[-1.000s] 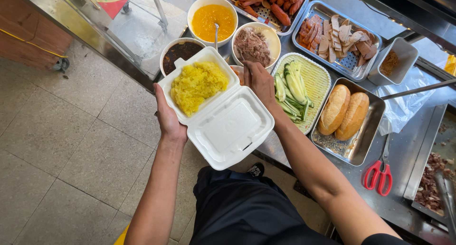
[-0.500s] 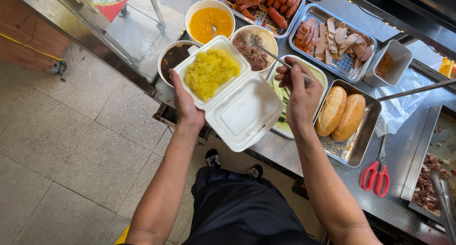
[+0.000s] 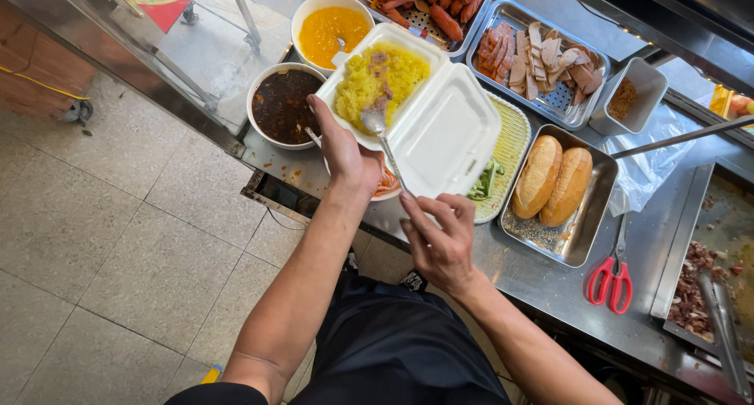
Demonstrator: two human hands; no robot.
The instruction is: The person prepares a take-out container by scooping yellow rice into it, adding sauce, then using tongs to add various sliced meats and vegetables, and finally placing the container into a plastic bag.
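Note:
My left hand [image 3: 344, 150] holds an open white foam clamshell box [image 3: 440, 130] from below, above the counter. The box's left half holds yellow sticky rice [image 3: 381, 83] with a little brown shredded meat on top. My right hand [image 3: 440, 240] grips the handle of a metal spoon [image 3: 382, 140], whose bowl rests on the rice. The lid half of the box is bare.
On the steel counter [image 3: 534, 271] stand a bowl of dark sauce [image 3: 281, 105], a bowl of orange sauce [image 3: 330, 24], trays of sausages [image 3: 428, 0] and sliced meats [image 3: 542, 59], a tray with two bread rolls [image 3: 554, 185], red scissors [image 3: 611, 279], and a tray of chopped meat with tongs [image 3: 707, 295].
My right hand took up a spoon and brought brown shredded meat onto the rice. The box shifted slightly right, covering the bowl of shredded meat and much of the vegetable tray.

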